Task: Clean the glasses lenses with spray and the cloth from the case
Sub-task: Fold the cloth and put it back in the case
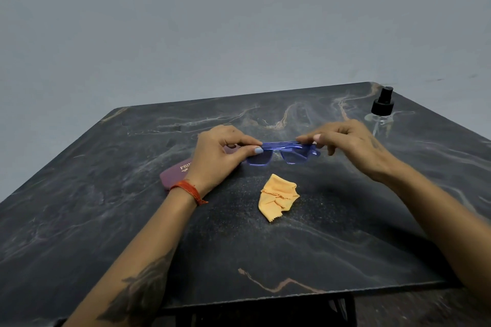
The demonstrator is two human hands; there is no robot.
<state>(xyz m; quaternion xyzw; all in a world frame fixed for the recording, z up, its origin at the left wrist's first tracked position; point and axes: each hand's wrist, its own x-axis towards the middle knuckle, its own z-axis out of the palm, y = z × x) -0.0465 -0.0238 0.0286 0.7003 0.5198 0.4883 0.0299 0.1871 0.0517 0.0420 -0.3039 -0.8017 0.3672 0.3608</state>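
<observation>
Blue glasses (pixel 283 152) pinched at each end between left hand (pixel 220 160) and right hand (pixel 350 145), long axis crosswise, above the table (pixel 345 233); orange cloth (pixel 279 196) just nearer, spray bottle (pixel 381 109) beyond the right hand.

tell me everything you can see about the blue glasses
The glasses have a translucent blue frame that looks like plastic, with squarish blue-tinted lenses. The temples appear folded in behind the front. They are held above the dark marbled table, lenses hanging down and facing the camera. The left hand pinches one end and the right hand pinches the other. They are beyond the orange cloth, apart from it.
</observation>
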